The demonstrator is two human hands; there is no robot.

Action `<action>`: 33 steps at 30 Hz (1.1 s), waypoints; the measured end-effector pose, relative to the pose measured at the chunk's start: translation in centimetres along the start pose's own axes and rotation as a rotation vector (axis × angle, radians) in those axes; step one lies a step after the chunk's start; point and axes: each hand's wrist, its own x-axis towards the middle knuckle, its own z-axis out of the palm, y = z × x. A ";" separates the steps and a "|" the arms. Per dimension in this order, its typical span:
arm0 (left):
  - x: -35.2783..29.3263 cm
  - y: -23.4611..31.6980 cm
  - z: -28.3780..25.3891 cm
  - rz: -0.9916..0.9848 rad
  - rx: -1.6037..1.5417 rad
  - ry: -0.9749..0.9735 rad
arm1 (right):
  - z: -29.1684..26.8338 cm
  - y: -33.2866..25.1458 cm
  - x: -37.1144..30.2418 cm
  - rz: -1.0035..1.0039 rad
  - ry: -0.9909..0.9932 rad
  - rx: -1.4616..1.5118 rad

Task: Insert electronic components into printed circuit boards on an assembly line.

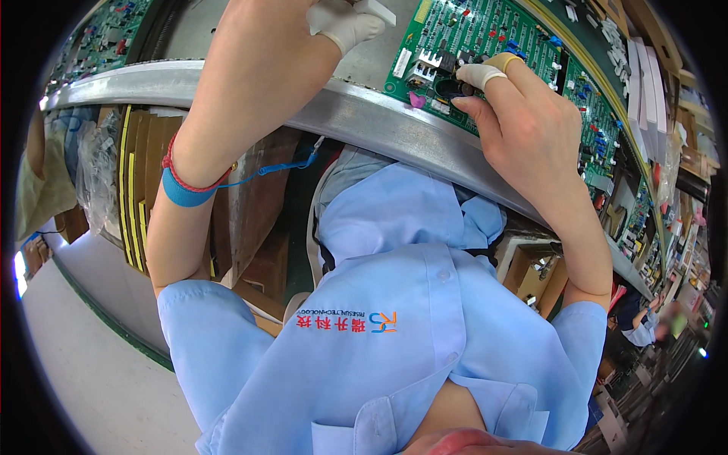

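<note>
At the top edge, my left hand (277, 72) has its covered fingers closed on a small white block (376, 10); its fingertips are partly cut off by the picture edge. White finger cots cover some fingertips of both hands. My right hand (527, 117) bends over a green circuit board (462, 30), thumb and fingers pinched around a small dark component (465, 89) near the board's front edge. Beside it are a silver finned heat sink (425, 67) and a pink piece (416, 99). The fingers partly hide the component, so its exact kind cannot be told.
A metal rail (364, 121) runs along the front of the work line. Another circuit board (106, 42) lies far left, and more stand at right. A blue wrist strap (186, 189) with a cord (280, 168) circles my left wrist. Cardboard (155, 152) stands below the rail.
</note>
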 end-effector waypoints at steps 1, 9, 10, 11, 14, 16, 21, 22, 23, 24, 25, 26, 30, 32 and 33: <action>0.0 0.0 0.0 -0.001 -0.001 0.003 | 0.1 -0.1 0.1 -0.010 0.017 -0.012; 0.1 0.3 0.0 0.047 0.119 -0.008 | -0.2 -0.1 0.4 -0.024 -0.021 -0.080; 0.1 0.6 0.2 0.061 0.115 -0.018 | -0.3 0.2 0.5 -0.019 -0.045 -0.098; -0.1 1.0 0.2 0.079 0.208 -0.023 | -0.3 0.4 0.6 -0.020 -0.070 -0.110; 0.7 -2.7 3.4 0.501 -0.086 0.089 | -2.9 0.5 0.0 0.100 -0.050 0.070; 2.2 -4.5 5.9 0.891 -0.502 0.190 | -4.6 0.4 -1.6 0.183 0.013 0.151; 1.7 1.5 6.6 1.074 0.437 0.102 | -6.4 2.0 -7.1 0.525 0.057 0.344; 0.9 3.2 5.8 0.809 0.592 -0.239 | -6.4 2.3 -8.1 0.513 0.100 0.371; 1.0 3.1 6.1 0.822 0.596 -0.277 | -6.4 2.5 -9.1 0.566 0.100 0.413; 1.2 3.0 6.3 0.823 0.600 -0.293 | -6.4 2.8 -10.0 0.576 0.105 0.425; 1.4 3.0 6.5 0.743 0.561 -0.355 | -6.3 3.0 -10.8 0.584 0.141 0.452; 1.7 3.3 6.6 0.665 0.523 -0.418 | -6.5 3.1 -11.6 0.596 0.180 0.478; 2.2 3.3 6.9 0.619 0.471 -0.454 | -7.2 3.9 -13.7 0.580 0.207 0.483; 2.4 2.1 7.8 0.589 0.491 -0.494 | -7.2 4.1 -14.3 0.595 0.188 0.479; 2.9 -0.8 9.3 0.868 0.328 -0.262 | -7.0 4.2 -14.3 0.588 0.189 0.484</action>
